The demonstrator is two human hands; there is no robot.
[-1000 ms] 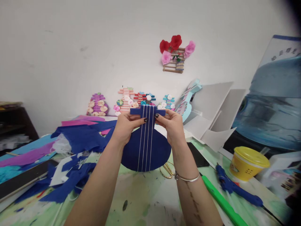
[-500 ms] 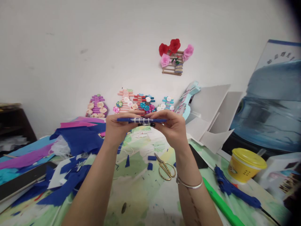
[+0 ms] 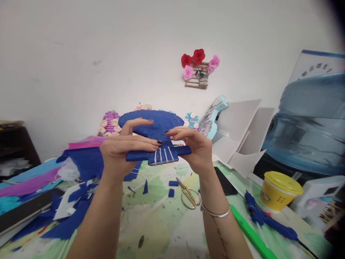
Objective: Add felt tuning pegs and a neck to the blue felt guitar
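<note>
Blue flat instrument-shaped craft [image 3: 152, 120] with a round body, a short neck and white strings is raised above the table [image 3: 159, 223], its neck end towards you and its round body farther away; your left hand [image 3: 121, 151] grasps it on the left, fingers laid across the neck; your right hand [image 3: 196, 147] grasps it on the right, by the crosspiece; below lie gold-handled scissors [image 3: 190, 196] beside small blue scraps [image 3: 173, 183]; to the right sit a blue glue gun [image 3: 269, 220] and a yellow lidded tub [image 3: 281, 190].
</note>
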